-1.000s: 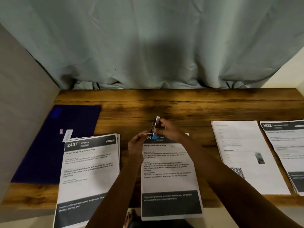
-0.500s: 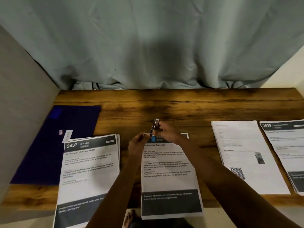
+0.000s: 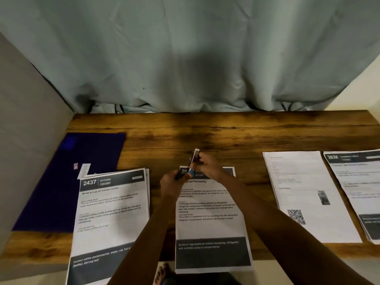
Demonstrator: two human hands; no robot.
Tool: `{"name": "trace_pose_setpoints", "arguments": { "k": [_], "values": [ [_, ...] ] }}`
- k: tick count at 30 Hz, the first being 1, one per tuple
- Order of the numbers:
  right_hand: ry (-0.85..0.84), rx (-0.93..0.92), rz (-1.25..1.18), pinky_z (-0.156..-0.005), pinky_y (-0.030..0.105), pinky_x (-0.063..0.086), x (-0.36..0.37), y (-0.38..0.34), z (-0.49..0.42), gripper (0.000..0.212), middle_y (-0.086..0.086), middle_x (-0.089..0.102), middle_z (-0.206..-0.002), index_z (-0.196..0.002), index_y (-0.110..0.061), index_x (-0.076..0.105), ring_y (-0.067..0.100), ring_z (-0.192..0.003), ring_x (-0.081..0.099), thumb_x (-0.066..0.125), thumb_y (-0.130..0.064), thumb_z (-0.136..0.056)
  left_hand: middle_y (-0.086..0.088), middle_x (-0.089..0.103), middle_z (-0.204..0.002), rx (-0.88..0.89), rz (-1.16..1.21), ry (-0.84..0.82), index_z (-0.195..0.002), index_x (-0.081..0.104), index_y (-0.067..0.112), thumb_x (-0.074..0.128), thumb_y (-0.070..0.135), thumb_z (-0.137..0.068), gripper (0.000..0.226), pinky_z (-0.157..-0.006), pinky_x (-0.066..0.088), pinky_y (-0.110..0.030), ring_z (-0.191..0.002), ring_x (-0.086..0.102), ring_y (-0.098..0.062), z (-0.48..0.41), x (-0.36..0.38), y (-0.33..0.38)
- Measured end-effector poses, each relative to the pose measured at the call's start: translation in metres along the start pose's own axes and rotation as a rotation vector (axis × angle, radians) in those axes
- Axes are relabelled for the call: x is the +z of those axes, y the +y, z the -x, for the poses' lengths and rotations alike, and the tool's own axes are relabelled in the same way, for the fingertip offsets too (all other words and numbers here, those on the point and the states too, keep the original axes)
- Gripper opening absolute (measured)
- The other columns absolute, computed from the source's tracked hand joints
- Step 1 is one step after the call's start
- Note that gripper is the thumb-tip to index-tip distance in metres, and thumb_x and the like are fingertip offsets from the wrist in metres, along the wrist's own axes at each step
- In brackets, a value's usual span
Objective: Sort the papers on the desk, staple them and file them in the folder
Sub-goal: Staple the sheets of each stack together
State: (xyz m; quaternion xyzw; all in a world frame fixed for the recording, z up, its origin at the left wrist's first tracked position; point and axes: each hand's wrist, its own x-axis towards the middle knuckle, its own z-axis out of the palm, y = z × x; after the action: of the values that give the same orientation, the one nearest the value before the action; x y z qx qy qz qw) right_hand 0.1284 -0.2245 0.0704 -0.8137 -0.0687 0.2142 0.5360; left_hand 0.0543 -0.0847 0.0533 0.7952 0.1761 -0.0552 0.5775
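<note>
Hardly anything shifts from a second ago: right hand pinches the small black-and-silver, blue-tipped stapler, hinged up past its fingertips, left hand grips its lower end over the top-left corner of the white printed paper stack; I'd seat that corner fully, then squeeze square.

A pale grey-green curtain hangs in loose folds across the whole rear, its hem bunched against the back edge of the wooden surface. A plain grey panel stands at the left side. A cream wall shows beside the curtain at right. Pale floor is visible below the front edge, with a bare foot on it.
</note>
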Motion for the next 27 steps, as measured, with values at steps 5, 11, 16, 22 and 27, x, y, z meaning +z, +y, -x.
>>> {"name": "trace_pose_setpoints", "arguments": {
  "k": [5, 11, 16, 22, 27],
  "values": [
    [-0.041, -0.029, -0.087, -0.09, 0.041, 0.052, -0.019, -0.007, 0.003, 0.034, 0.012, 0.062, -0.115, -0.118, -0.003, 0.055, 0.024, -0.107, 0.06, 0.064, -0.01, -0.086, -0.002, 0.073, -0.087, -0.119, 0.167, -0.108, -0.093, 0.064, 0.018, 0.069, 0.015, -0.083, 0.011, -0.066, 0.058, -0.028, -0.076, 0.072, -0.014, -0.001, -0.004, -0.004],
    [0.235, -0.115, 0.444, -0.092, 0.032, 0.048, -0.056, -0.013, -0.003, 0.044, 0.01, 0.057, -0.125, -0.139, -0.016, 0.043, 0.022, -0.109, 0.057, 0.049, -0.028, -0.097, -0.007, 0.072, -0.087, -0.234, 0.224, -0.036, -0.09, 0.063, 0.018, 0.068, 0.02, -0.086, 0.007, -0.07, 0.059, -0.038, -0.077, 0.072, -0.021, -0.006, 0.002, -0.003],
    [0.41, 0.306, 0.759, -0.069, 0.028, 0.054, -0.087, 0.021, 0.007, 0.028, 0.005, 0.063, -0.09, -0.109, -0.011, 0.061, 0.017, -0.079, 0.062, 0.054, -0.033, -0.095, -0.007, 0.07, -0.084, -0.254, 0.21, 0.0, -0.086, 0.061, 0.017, 0.066, 0.022, -0.088, 0.008, -0.066, 0.058, -0.035, -0.075, 0.07, -0.021, -0.005, 0.004, -0.002],
    [0.524, 0.386, 0.787, -0.067, 0.029, 0.054, -0.091, 0.063, 0.025, 0.029, 0.007, 0.065, -0.088, -0.1, -0.007, 0.062, 0.02, -0.081, 0.064, 0.058, -0.035, -0.093, -0.01, 0.071, -0.088, -0.24, 0.195, 0.048, -0.092, 0.062, 0.015, 0.064, 0.025, -0.09, 0.01, -0.073, 0.059, -0.043, -0.079, 0.07, -0.025, -0.002, 0.001, -0.009],
    [0.537, 0.363, 0.793, -0.074, 0.031, 0.054, -0.085, 0.081, 0.027, 0.025, 0.008, 0.065, -0.091, -0.1, -0.006, 0.063, 0.022, -0.089, 0.063, 0.051, -0.028, -0.097, -0.012, 0.071, -0.093, -0.247, 0.253, 0.027, -0.097, 0.061, 0.014, 0.062, 0.024, -0.09, 0.012, -0.072, 0.059, -0.045, -0.08, 0.071, -0.027, 0.003, -0.004, -0.01]
  ]
}}
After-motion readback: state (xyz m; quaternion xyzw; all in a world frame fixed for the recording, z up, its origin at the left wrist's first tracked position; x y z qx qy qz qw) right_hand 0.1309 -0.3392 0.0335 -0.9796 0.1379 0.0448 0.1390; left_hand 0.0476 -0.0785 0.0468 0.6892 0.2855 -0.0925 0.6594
